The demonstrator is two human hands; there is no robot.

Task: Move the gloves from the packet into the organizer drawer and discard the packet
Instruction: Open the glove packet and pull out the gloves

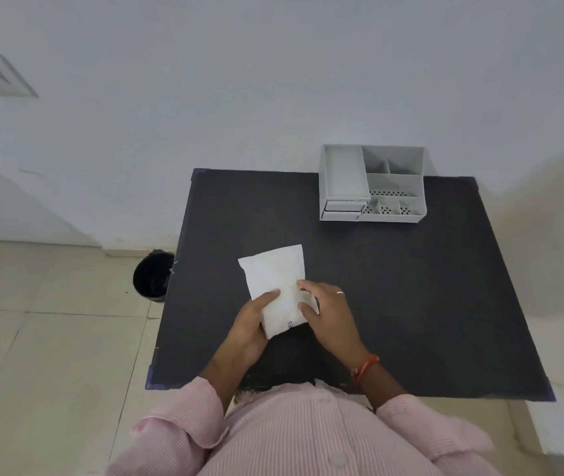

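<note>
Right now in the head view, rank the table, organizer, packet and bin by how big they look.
1. Table, by far the largest.
2. Organizer.
3. Packet, though it is nearer the camera and partly covered by both hands, so its place against the organizer is unsure.
4. Bin, partly hidden by the table.

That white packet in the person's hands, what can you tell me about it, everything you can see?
The packet is a flat white rectangular pouch, papery or thin plastic by its look, slightly puffed and wrinkled. Small dark print sits near its close end, too small to read. It looks unopened; no gloves show. It lies tilted over the black table, far end pointing away and left. The left hand grips its near left edge, and the right hand pinches its near right edge.
</note>
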